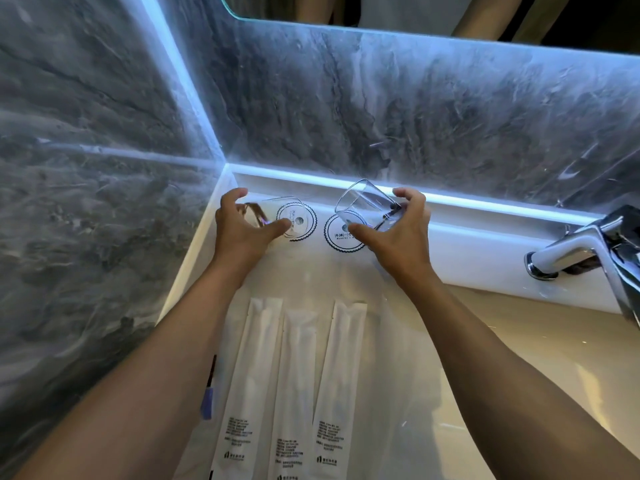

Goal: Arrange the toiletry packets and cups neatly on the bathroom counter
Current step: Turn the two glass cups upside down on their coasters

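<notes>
My right hand (pixel 398 230) grips a clear glass cup (pixel 363 204), tilted with its mouth to the upper left, above a round white coaster (pixel 337 237) with a scalloped dark rim. My left hand (pixel 242 226) holds a second clear cup (pixel 280 216), tilted over another round coaster (pixel 304 216) in the back left corner. Three long white toiletry packets lie side by side on the white counter (pixel 398 341) between my forearms: left (pixel 254 368), middle (pixel 294 393), right (pixel 337 375). Their printed ends point toward me.
Grey marble walls close the corner at left and back, with a lit strip along the back ledge (pixel 467 206). A chrome faucet (pixel 571 254) juts in at the right. A thin dark and purple item (pixel 209 393) lies by the left arm. A mirror edge (pixel 346 22) shows on top.
</notes>
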